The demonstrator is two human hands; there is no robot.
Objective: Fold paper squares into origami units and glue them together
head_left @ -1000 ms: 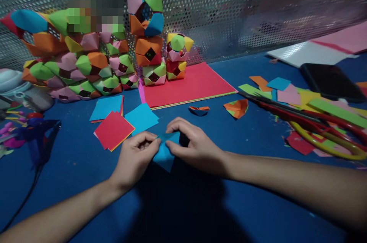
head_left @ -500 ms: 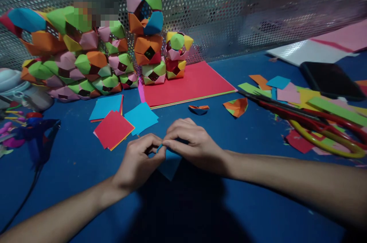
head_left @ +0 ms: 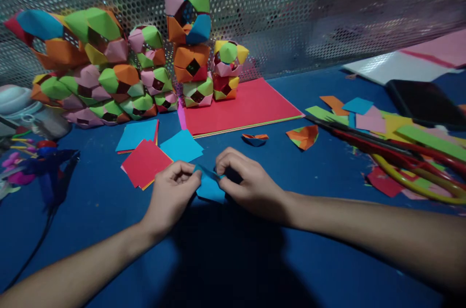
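A blue sheet of paper (head_left: 210, 188) with a folded top edge is held between my two hands, just above the blue table (head_left: 120, 230). My left hand (head_left: 174, 189) pinches its left side between thumb and fingers. On the right side, my right hand (head_left: 247, 179) grips the paper with thumb and curled fingers. Beyond my hands lie a small folded orange and dark blue piece (head_left: 255, 139) and a folded orange and green piece (head_left: 303, 137). Left of them are stacks of square paper, a red one (head_left: 146, 161) and blue ones (head_left: 181, 145).
Folded-paper modules (head_left: 120, 82) stand stacked along the perforated metal screen (head_left: 291, 22). Red sheets (head_left: 247, 106) lie at the back. Scissors with yellow and red handles (head_left: 411, 184), paper scraps (head_left: 395, 126) and a black phone (head_left: 424, 102) are on the right. A glue gun (head_left: 51, 172) with cord stands left.
My hands have moved slightly apart, and the blue paper has turned so its folded top edge and front face show between them. The view has shifted slightly.
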